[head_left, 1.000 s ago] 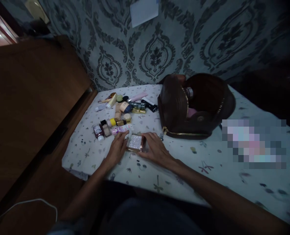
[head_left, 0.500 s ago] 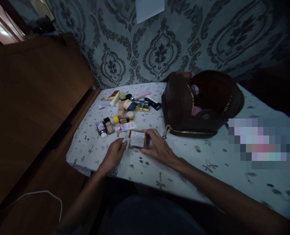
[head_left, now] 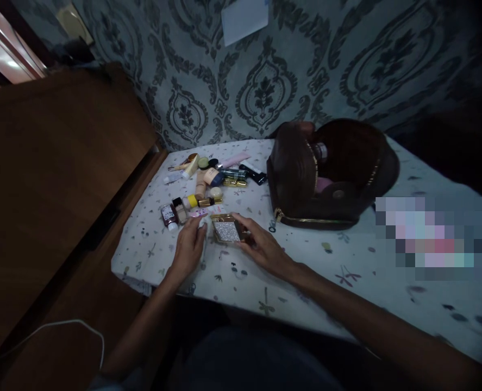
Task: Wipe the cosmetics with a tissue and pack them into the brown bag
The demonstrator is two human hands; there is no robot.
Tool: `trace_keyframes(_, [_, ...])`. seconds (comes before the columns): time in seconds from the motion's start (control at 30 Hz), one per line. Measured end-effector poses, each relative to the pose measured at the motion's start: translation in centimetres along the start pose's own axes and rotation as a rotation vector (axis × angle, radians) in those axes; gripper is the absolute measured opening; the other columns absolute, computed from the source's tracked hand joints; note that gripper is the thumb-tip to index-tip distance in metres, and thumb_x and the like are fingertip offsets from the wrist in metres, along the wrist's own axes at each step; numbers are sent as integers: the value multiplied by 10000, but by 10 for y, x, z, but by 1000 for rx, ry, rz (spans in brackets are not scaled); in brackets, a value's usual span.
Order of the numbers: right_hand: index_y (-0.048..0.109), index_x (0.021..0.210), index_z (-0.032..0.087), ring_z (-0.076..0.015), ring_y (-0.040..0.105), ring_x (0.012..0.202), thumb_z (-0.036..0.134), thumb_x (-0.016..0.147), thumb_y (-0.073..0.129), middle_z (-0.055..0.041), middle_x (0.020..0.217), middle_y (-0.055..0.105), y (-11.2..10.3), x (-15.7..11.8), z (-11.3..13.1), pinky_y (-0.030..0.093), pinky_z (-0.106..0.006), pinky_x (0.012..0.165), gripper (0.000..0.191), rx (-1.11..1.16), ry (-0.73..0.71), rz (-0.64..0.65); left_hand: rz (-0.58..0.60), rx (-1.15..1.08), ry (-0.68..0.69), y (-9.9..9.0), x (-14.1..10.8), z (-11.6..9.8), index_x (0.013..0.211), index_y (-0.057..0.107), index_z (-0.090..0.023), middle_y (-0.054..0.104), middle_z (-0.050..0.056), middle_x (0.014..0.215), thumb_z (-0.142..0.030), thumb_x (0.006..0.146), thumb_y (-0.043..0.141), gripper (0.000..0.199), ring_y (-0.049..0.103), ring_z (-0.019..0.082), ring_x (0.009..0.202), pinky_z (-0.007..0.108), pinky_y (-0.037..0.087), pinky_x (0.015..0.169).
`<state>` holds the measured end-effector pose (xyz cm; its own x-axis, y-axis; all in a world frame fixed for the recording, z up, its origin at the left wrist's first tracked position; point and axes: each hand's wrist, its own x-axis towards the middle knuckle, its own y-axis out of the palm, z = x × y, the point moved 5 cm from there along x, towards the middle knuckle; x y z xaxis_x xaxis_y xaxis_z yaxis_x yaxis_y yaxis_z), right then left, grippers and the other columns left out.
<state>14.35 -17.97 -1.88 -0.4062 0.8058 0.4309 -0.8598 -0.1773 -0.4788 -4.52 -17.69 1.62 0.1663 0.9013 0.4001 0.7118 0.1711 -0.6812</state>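
Note:
My right hand (head_left: 263, 241) grips a square box with a glittery silver face and gold edges (head_left: 227, 231) by its right side, tilted above the cloth. Just left of it, my left hand (head_left: 189, 244) is closed on a white tissue (head_left: 203, 221), mostly hidden by the fingers. Beyond the hands lie a dark bottle with a white cap (head_left: 168, 214), a bottle with a black cap (head_left: 180, 209) and a pink-and-white tube (head_left: 200, 212), partly covered by my left hand and the box.
An open brown bag with gold zips (head_left: 314, 201) stands at the right, a pink item inside. Several cosmetics, including a blue-and-beige jar (head_left: 213, 176) and a pink tube (head_left: 236, 159), lie by the wall. A wooden cabinet (head_left: 61, 174) borders the left side. A pixelated patch covers something far right.
The box has turned in my right hand, tilting its glittery face and showing more of its gold side. My left hand with the tissue has moved slightly up beside it.

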Motion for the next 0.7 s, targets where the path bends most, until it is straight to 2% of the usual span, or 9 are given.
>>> trace_keyframes(0.07, [265, 1502, 241, -266, 597, 1131, 321, 941, 486, -139, 1379, 524, -3, -1, 0, 546, -421, 866, 609, -21, 21, -26, -7, 81, 47, 1, 1, -4, 1251, 564, -191, 614, 108, 1146, -302, 995, 387, 331, 577, 229, 1083, 364, 457, 942])
trace_keyframes(0.17, [266, 1483, 225, -252, 624, 1052, 289, 904, 526, -135, 1295, 583, -6, -2, -3, 545, -403, 835, 638, -14, 88, -92, 7, 199, 102, 6, 1, -11, 1290, 548, -205, 587, 86, 1055, -233, 978, 383, 354, 573, 206, 985, 330, 474, 864])
trace_keyframes(0.27, [430, 1355, 210, -225, 629, 951, 247, 869, 542, -103, 1158, 635, -7, -2, -5, 535, -378, 815, 500, -22, 113, -139, 26, 263, 142, 10, 0, -22, 1291, 551, -208, 558, 65, 980, -191, 962, 388, 368, 550, 192, 914, 307, 471, 811])
trace_keyframes(0.37, [547, 1238, 202, -216, 607, 896, 243, 884, 533, -79, 1033, 649, -8, 0, -2, 524, -376, 805, 357, -63, 55, -147, 24, 230, 189, 9, -1, -35, 1313, 536, -204, 532, 51, 935, -185, 966, 384, 378, 536, 183, 884, 290, 463, 783])
trace_keyframes(0.53, [547, 1300, 193, -236, 589, 937, 261, 941, 509, -93, 1048, 676, -14, 0, 8, 502, -422, 853, 368, -135, -112, -162, 33, 233, 238, 5, -4, -49, 1329, 515, -210, 532, 53, 963, -180, 970, 382, 384, 528, 174, 883, 285, 458, 779])
trace_keyframes(0.7, [461, 1399, 198, -238, 597, 974, 259, 928, 544, -85, 1063, 691, -16, -3, 9, 501, -439, 901, 482, -150, -97, -168, 134, 442, 254, 17, -11, -50, 1295, 533, -232, 533, 67, 983, -160, 940, 420, 379, 515, 202, 921, 298, 474, 741])
